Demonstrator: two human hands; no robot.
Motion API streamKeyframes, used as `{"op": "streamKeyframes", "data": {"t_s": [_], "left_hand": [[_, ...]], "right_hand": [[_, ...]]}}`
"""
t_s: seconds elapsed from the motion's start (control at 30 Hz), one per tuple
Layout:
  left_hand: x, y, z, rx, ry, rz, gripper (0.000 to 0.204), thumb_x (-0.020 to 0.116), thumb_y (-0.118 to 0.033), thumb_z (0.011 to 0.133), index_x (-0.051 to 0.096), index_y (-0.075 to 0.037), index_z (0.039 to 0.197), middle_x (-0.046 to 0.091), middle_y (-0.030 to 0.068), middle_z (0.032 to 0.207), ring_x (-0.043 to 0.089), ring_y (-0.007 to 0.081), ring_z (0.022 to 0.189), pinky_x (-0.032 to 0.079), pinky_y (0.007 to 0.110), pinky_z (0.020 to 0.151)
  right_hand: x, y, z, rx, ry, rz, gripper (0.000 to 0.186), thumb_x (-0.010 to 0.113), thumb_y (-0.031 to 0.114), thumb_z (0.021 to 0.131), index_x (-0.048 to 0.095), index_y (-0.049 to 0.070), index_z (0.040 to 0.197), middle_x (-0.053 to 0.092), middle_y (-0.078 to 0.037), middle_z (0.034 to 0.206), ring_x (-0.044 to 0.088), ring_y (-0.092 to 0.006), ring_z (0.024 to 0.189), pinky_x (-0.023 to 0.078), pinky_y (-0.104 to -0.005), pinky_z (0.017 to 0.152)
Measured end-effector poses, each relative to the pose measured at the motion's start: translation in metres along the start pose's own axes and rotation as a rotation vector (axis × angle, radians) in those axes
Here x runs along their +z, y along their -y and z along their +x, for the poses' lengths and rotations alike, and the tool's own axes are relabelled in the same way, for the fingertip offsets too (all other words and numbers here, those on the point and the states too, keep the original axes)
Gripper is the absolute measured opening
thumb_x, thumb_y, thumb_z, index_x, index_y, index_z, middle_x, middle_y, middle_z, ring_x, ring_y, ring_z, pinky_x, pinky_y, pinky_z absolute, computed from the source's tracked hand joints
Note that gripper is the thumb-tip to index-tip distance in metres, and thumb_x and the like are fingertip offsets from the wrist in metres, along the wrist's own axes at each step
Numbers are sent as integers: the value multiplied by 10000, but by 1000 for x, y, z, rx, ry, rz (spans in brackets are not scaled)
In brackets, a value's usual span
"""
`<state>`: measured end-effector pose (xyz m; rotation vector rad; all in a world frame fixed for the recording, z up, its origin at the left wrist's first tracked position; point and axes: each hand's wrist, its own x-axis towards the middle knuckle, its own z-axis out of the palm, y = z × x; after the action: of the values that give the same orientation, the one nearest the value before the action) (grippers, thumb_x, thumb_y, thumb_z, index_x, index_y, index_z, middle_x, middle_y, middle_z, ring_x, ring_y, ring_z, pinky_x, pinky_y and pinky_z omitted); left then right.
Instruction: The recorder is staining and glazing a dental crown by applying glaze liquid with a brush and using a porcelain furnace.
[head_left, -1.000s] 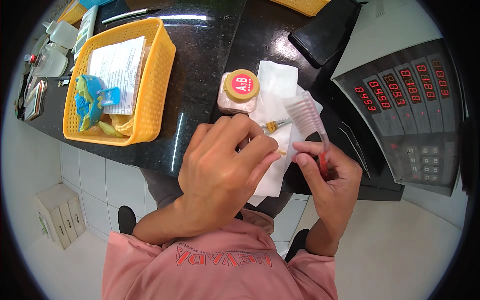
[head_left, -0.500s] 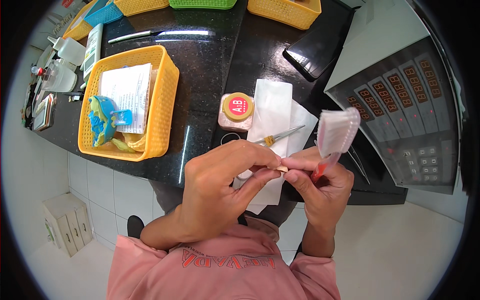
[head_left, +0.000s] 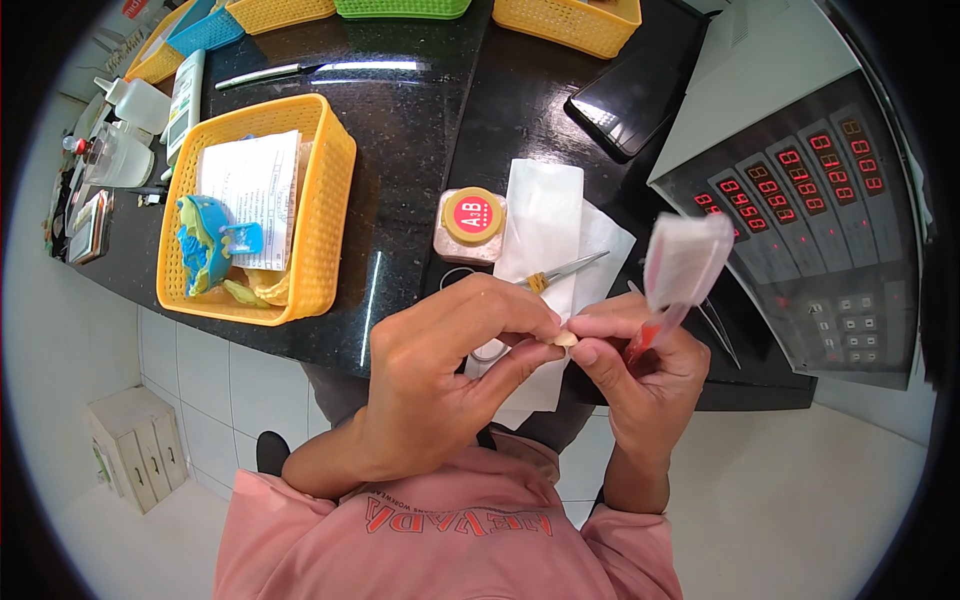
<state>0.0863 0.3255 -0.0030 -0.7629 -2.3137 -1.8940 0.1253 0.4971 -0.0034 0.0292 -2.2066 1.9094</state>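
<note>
Between the fingertips of both my hands is a small cream, tooth-like piece point(head_left: 566, 340). My left hand point(head_left: 440, 360) pinches it between thumb and forefinger. The thumb and forefinger of my right hand point(head_left: 650, 385) meet it from the other side. That same hand also grips a brush point(head_left: 690, 262), whose pale bristle head stands up above the knuckles, slightly blurred. Its red handle is mostly hidden in the palm. Beyond my fingers, a pointed metal tool with a yellow band point(head_left: 572, 268) lies on white tissue point(head_left: 545, 190), its rear end partly covered by my left hand.
A clear jar with a gold lid point(head_left: 470, 225) stands beside the tissue. At left, a yellow basket point(head_left: 335, 230) holds papers and a blue impression tray point(head_left: 208, 245). A dark phone point(head_left: 610, 125) lies near a machine with red digits point(head_left: 790, 200). Tweezers point(head_left: 718, 330) lie at right.
The brush head has shifted a little to the right with a slight turn of my right hand. The cream piece shows a bit more between my fingers. The machine's digits look brighter.
</note>
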Motion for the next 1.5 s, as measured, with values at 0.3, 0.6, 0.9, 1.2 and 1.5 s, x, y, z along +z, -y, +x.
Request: {"op": "streamKeyframes", "data": {"t_s": [0.3, 0.6, 0.9, 1.2, 1.5], "left_hand": [[1, 3, -3, 21, -34, -10, 213, 783, 49, 718, 693, 16, 908, 702, 128, 879, 685, 185, 810, 543, 266, 678], [1, 4, -7, 66, -56, 22, 194, 775, 32, 732, 711, 7, 913, 710, 120, 860, 693, 209, 767, 544, 285, 653], [-1, 1, -8, 75, -52, 55, 199, 752, 16, 755, 718, 7, 952, 725, 139, 921, 720, 247, 803, 566, 293, 675], [6, -3, -4, 138, -136, 127, 163, 770, 46, 731, 721, 26, 885, 709, 130, 807, 693, 206, 712, 540, 276, 645], [6, 2, -3, 197, -126, 155, 180, 753, 36, 749, 709, 34, 923, 695, 144, 824, 686, 223, 706, 539, 276, 632]], "right_hand": [[-2, -14, -3, -95, -11, -49, 153, 796, 50, 771, 724, -17, 888, 547, 23, 655, 393, -13, 575, 267, -185, 479], [4, -3, -4, -44, -19, 26, 124, 741, -38, 778, 710, -51, 897, 652, -47, 778, 484, -19, 612, 349, -173, 493], [4, -4, -5, -97, -28, 35, 143, 766, -36, 761, 715, -38, 896, 666, -65, 810, 524, -35, 650, 372, -179, 501], [8, -5, -4, -84, -62, 26, 160, 782, -13, 765, 627, -46, 745, 661, -57, 777, 496, -24, 638, 352, -176, 491], [11, -6, -5, -80, -93, -20, 283, 808, 11, 752, 540, -21, 667, 583, 1, 677, 432, -13, 606, 318, -176, 472]]}}
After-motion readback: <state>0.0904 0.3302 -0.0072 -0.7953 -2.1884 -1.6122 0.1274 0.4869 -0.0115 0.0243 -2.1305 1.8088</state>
